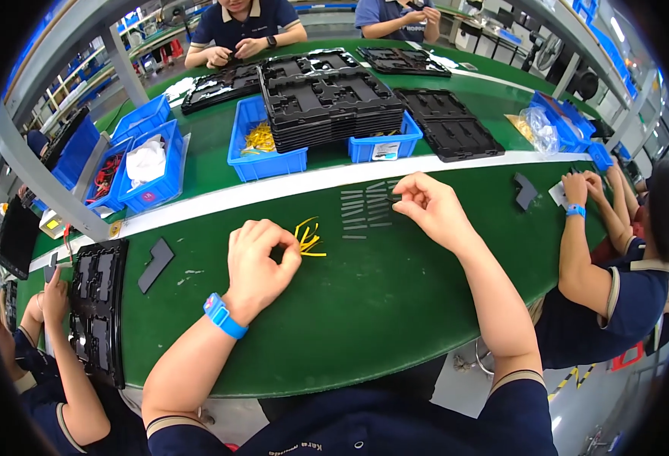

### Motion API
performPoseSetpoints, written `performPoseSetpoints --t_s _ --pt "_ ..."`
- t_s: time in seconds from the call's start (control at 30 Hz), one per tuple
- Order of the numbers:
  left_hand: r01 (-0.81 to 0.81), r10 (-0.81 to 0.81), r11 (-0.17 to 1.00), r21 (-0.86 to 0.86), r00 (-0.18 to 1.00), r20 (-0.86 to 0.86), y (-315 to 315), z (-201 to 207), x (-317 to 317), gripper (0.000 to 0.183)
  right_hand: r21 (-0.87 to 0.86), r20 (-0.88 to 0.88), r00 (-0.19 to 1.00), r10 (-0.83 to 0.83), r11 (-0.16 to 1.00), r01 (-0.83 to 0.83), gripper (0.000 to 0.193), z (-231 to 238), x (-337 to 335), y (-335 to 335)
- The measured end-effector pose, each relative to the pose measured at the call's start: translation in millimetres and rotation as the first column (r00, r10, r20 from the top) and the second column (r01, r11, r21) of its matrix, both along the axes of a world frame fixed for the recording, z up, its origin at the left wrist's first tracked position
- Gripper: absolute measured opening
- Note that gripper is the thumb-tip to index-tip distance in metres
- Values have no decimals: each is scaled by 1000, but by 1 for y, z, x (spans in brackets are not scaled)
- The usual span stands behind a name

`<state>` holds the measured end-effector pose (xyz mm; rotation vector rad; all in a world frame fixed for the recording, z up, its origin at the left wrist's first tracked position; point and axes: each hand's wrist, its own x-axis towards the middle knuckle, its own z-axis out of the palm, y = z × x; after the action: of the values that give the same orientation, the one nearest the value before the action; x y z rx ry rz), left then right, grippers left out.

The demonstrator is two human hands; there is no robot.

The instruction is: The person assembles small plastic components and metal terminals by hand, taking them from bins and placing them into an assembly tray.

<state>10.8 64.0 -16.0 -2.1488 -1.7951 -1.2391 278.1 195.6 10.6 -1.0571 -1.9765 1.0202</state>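
My left hand [262,258], with a blue wrist strap [224,315], is closed, thumb and forefinger curled together. It is beside a small bunch of thin yellow strips [310,242] on the green table [349,319]. Farther right, short grey strips [355,210] lie in rough columns on the tabletop. At their right edge, my right hand [429,207] is closed in a pinch just over the nearest strips. Whatever either pinch holds, if anything, is too small or hidden to make out.
Beyond a white band stand stacked black trays [327,99], a blue bin of yellow pieces [270,163] and another blue bin [387,148]. Dark angled pieces [156,264] [525,191] lie at both sides. Co-workers sit left, right and opposite; a black tray [99,304] stands at left.
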Motion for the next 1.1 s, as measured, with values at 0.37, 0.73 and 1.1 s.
performPoseSetpoints --t_s 0.37,0.73,1.1 --pt "-18 17 998 -53 1000 -11 0 -3 4 14 259 408 903 133 932 -254 6 -14 -3 -13" --pt "182 -189 981 -65 974 -125 -5 1 14 15 486 308 940 146 826 -287 10 -26 -31 -26" --pt "207 -219 974 -96 967 -128 -6 2 13 12 434 331 933 143 854 -285 11 -27 -34 -23"
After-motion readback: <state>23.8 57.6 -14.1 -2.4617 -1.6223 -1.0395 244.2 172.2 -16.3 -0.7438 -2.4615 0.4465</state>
